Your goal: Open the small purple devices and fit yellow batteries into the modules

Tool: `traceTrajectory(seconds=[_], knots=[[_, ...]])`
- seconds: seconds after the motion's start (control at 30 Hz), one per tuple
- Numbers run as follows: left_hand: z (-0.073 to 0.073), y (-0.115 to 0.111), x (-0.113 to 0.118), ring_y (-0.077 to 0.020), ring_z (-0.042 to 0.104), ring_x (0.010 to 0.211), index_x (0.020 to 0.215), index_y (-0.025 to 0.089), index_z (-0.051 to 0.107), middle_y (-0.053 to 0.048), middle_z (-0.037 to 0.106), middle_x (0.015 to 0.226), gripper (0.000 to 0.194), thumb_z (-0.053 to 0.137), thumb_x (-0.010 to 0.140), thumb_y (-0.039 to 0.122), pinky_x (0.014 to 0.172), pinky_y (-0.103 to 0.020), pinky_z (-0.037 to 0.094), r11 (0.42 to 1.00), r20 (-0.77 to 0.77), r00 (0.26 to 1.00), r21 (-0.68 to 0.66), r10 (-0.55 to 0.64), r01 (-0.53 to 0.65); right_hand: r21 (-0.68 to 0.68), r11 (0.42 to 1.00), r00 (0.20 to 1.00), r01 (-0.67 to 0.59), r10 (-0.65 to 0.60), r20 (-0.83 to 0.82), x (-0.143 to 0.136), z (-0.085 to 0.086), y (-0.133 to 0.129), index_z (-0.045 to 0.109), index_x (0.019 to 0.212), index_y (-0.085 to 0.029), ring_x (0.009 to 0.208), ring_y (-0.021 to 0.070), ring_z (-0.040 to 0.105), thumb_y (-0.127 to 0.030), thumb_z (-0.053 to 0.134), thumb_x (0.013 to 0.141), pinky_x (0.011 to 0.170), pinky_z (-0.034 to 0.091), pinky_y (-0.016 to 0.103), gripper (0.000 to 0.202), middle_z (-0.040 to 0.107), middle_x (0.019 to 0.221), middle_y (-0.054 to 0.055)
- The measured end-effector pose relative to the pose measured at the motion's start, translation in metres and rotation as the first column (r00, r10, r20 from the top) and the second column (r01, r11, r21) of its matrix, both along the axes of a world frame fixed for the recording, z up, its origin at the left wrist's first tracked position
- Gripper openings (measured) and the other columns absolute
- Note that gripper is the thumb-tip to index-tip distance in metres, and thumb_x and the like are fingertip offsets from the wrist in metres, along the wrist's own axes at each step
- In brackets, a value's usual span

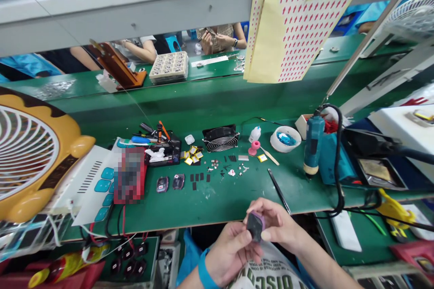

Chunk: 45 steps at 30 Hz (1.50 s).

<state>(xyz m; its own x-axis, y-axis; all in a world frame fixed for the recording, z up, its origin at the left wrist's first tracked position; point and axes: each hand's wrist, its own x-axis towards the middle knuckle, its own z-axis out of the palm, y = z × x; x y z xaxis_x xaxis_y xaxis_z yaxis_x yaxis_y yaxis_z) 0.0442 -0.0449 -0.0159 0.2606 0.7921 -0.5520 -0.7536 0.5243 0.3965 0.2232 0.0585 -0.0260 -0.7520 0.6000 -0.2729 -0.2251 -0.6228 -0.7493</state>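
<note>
Between both hands, just past the bench's front edge, is a small dark device case with a purple rim. My left hand, with a blue band at its wrist, is closed on its lower left side. The fingers of my right hand close round its right and upper edge. On the bench beyond lie two similar purple-edged cases, several black pads and tiny loose parts. Black tweezers rest to the right of the hands.
A teal electric screwdriver hangs at the right. A red multimeter and an orange fan stand left. At the back are a small black fan, yellow-wrapped batteries and a white bowl. Co-workers sit across the bench.
</note>
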Motion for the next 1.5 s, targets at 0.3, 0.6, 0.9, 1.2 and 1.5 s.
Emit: traceTrajectory(seconds=[0.3,0.6,0.9,1.2,1.5], knots=[[-0.0004,-0.0002,0.0001,-0.0125,0.076,0.050,0.082,0.020,0.094,-0.007,0.088,0.063,0.074,0.128,0.052,0.079,0.052,-0.017,0.058,1.000,0.013,1.000,-0.001,0.012,-0.012,0.013,1.000,1.000,0.007,-0.007,0.013,-0.0016,0.0048,0.0002,0.101,0.118,-0.038,0.089,0.0246,0.076,-0.064,0.126,0.065,0.081,0.059,0.035,0.064,0.095,0.106,0.003],[-0.0011,-0.0011,0.0007,-0.0130,0.076,0.050,0.083,0.019,0.093,-0.007,0.088,0.064,0.074,0.128,0.054,0.079,0.052,-0.017,0.057,1.000,0.016,1.000,0.004,0.014,-0.014,0.006,1.000,0.999,0.031,-0.031,0.021,-0.0011,0.0060,0.0005,0.102,0.116,-0.031,0.089,0.0251,0.079,-0.059,0.130,0.062,0.081,0.061,0.036,0.067,0.096,0.107,0.008],[0.0020,-0.0003,-0.0008,-0.0137,0.075,0.052,0.084,0.018,0.092,-0.008,0.088,0.065,0.076,0.128,0.054,0.079,0.055,-0.019,0.055,1.000,-0.005,1.000,-0.001,0.005,-0.005,-0.009,0.999,0.999,0.040,-0.040,0.012,-0.0023,0.0068,0.0013,0.102,0.114,-0.033,0.088,0.0244,0.081,-0.055,0.131,0.060,0.082,0.061,0.035,0.065,0.098,0.106,0.006],[0.0048,0.0003,-0.0012,-0.0128,0.074,0.052,0.084,0.018,0.092,-0.007,0.087,0.065,0.077,0.128,0.053,0.079,0.055,-0.018,0.057,1.000,-0.007,1.000,-0.004,0.000,0.000,-0.011,0.999,0.999,0.035,-0.035,0.009,-0.0030,0.0086,0.0025,0.103,0.114,-0.032,0.087,0.0232,0.081,-0.056,0.130,0.061,0.081,0.061,0.033,0.064,0.097,0.105,0.005],[0.0070,0.0015,-0.0021,-0.0127,0.074,0.053,0.083,0.016,0.091,-0.008,0.085,0.065,0.078,0.127,0.055,0.079,0.055,-0.018,0.057,1.000,-0.012,1.000,-0.001,-0.002,0.002,-0.005,1.000,0.999,0.030,-0.030,0.019,-0.0032,0.0086,0.0027,0.102,0.114,-0.033,0.087,0.0240,0.081,-0.057,0.131,0.060,0.082,0.061,0.034,0.065,0.097,0.104,0.004]])
